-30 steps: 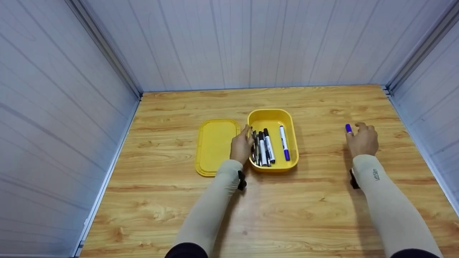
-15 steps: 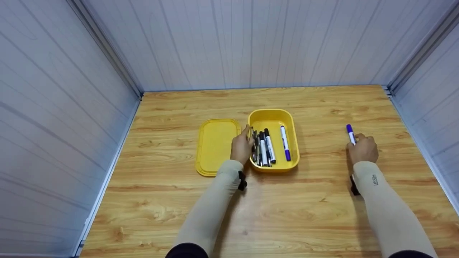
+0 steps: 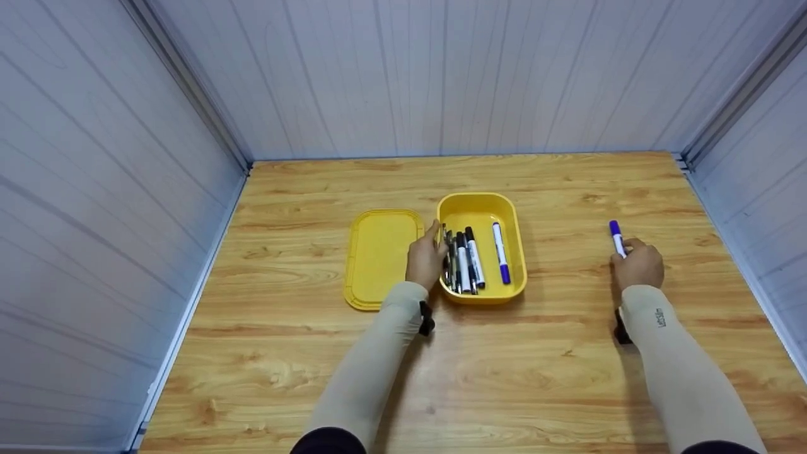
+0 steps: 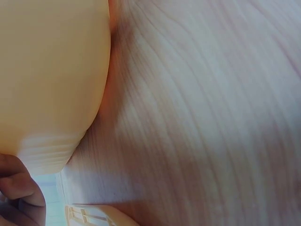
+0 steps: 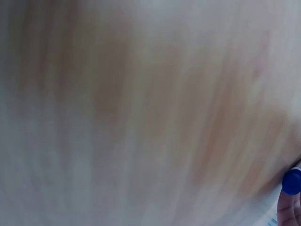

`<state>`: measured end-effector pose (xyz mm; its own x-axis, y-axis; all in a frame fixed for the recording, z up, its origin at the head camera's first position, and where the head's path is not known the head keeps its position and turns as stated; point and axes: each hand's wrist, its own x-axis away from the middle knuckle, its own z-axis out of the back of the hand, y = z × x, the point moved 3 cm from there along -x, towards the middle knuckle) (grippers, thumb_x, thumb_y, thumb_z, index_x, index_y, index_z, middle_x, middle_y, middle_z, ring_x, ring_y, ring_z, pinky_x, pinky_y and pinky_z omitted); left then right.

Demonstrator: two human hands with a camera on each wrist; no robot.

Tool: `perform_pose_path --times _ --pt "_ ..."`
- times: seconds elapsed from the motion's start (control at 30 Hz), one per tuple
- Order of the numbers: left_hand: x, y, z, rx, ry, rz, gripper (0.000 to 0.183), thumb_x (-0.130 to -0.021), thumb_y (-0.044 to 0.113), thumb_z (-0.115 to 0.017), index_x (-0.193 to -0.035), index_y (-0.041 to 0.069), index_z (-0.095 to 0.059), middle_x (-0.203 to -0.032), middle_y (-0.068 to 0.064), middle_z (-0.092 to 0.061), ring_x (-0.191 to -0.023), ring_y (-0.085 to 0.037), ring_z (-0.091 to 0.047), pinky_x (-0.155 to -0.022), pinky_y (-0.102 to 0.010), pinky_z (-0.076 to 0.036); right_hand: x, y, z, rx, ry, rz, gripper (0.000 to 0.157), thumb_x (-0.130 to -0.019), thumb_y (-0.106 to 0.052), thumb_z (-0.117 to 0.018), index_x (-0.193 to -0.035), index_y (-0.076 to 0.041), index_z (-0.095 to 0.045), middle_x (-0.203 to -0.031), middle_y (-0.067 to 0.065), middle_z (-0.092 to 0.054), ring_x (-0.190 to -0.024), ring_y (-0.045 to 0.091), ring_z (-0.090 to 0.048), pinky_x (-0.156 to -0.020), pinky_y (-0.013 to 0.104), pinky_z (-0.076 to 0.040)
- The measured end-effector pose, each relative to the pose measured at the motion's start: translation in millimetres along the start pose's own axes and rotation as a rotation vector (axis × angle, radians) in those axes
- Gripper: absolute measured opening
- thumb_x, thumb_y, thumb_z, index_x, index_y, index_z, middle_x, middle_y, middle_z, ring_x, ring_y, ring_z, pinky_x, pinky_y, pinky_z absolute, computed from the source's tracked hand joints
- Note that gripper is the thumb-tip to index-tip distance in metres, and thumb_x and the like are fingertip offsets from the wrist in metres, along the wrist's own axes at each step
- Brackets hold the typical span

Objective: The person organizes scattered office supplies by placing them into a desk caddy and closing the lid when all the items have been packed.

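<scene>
In the head view my left hand point(image 3: 425, 257) grips the left wall of an open yellow plastic box point(image 3: 482, 300), its thumb side over the rim. The left wrist view shows the curled fingers point(image 4: 21, 188) against the box's outer wall point(image 4: 51, 70). Inside the box, several black-capped markers and slim pens point(image 3: 463, 261) lie bunched along the left side, and a white marker with a purple end point(image 3: 500, 252) lies apart on the right. Off to the right, my right hand point(image 3: 638, 263) holds another purple-capped white marker point(image 3: 618, 237), cap pointing away. Its blue-purple end point(image 5: 292, 181) shows at the right wrist view's edge.
A flat yellow lid point(image 3: 381, 261) lies on the wood-grain table point(image 3: 504, 378), left of the box and partly behind the left hand. Pale panelled walls point(image 3: 403, 82) close off the back and both sides.
My right hand's fingers have drawn in around the marker, and more of its white barrel shows beyond them now. The left hand and the box have stayed almost still.
</scene>
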<state>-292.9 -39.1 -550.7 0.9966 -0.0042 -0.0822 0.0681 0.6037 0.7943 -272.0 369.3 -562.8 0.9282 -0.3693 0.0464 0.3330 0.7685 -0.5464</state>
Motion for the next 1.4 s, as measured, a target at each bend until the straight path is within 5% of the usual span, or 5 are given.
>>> perform_pose_path --times 0.63,1.2,1.4 --pt "-0.7 0.1 -0.1 -0.017 0.011 -0.007 0.055 -0.096 0.011 -0.056 -0.15 0.01 -0.042 -0.058 0.005 -0.039 -0.051 -0.009 -0.036 -0.055 -0.025 -0.038 0.1 -1.4 -4.1 -0.07 0.043 -0.039 0.043 -0.093 -0.015 -0.061 -0.132 0.002 -0.058 -0.112 0.026 -0.063 -0.096 0.036 -0.06 -0.081 0.045 -0.049" --pt "0.0 -1.7 -0.4 -0.042 0.051 -0.039 0.054 -0.095 0.01 -0.057 -0.148 0.01 -0.045 -0.057 0.006 -0.036 -0.053 -0.01 -0.038 -0.059 -0.029 -0.043 6.2 -25.2 -6.8 -0.189 0.08 -0.03 0.042 -0.091 -0.022 -0.066 -0.13 -0.005 -0.063 -0.105 0.014 -0.064 -0.084 0.02 -0.059 -0.061 0.019 -0.044" --pt "-0.6 -1.9 -1.2 -0.033 0.045 -0.031 0.054 -0.095 0.011 -0.056 -0.148 0.009 -0.045 -0.062 -0.004 -0.052 -0.053 -0.011 -0.039 -0.06 -0.029 -0.045 10.6 -33.9 -7.2 -0.226 0.089 -0.023 0.041 -0.09 -0.023 -0.066 -0.129 -0.01 -0.065 -0.099 0.008 -0.062 -0.073 0.011 -0.056 -0.056 0.017 -0.044"
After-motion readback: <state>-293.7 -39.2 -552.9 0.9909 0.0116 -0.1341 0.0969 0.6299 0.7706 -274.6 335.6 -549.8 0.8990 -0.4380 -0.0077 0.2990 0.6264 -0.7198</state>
